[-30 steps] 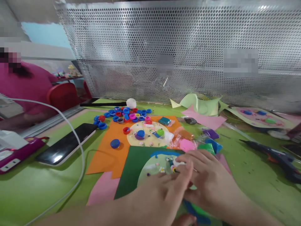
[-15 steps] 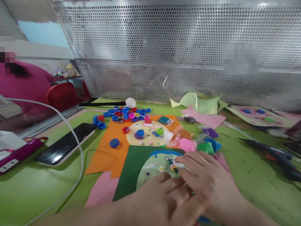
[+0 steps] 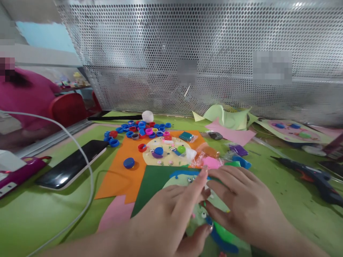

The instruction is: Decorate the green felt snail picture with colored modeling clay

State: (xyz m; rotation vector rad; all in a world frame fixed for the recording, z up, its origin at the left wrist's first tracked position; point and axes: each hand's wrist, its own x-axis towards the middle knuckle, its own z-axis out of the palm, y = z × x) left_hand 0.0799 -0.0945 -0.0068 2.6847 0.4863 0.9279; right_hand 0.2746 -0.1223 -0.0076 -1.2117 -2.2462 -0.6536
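Note:
My left hand [image 3: 174,214] reaches over a light green paper disc [image 3: 222,205] on a dark green sheet [image 3: 150,182]. Its index finger is straight and its thumb stands apart, with nothing seen gripped. My right hand [image 3: 246,200] is beside it, fingers curved, its thumb against a tiny green piece of clay [image 3: 204,203] at the left fingertips. The disc carries clay shapes: a blue edge strip [image 3: 184,174], a wiggle eye [image 3: 204,215], and a bright green and blue form [image 3: 223,233], partly hidden by my hands.
Beyond lies an orange sheet [image 3: 112,178] with a decorated cream disc [image 3: 150,157] and several bottle caps [image 3: 142,125]. Clay packets [image 3: 211,162] sit behind my right hand. A glue gun [image 3: 311,175] is at right; a phone [image 3: 72,166] and white cable [image 3: 89,178] are left.
My hands have drawn apart from their overlapped position. The left index finger now points up and forward, the right hand has shifted right, and more of the disc shows between them.

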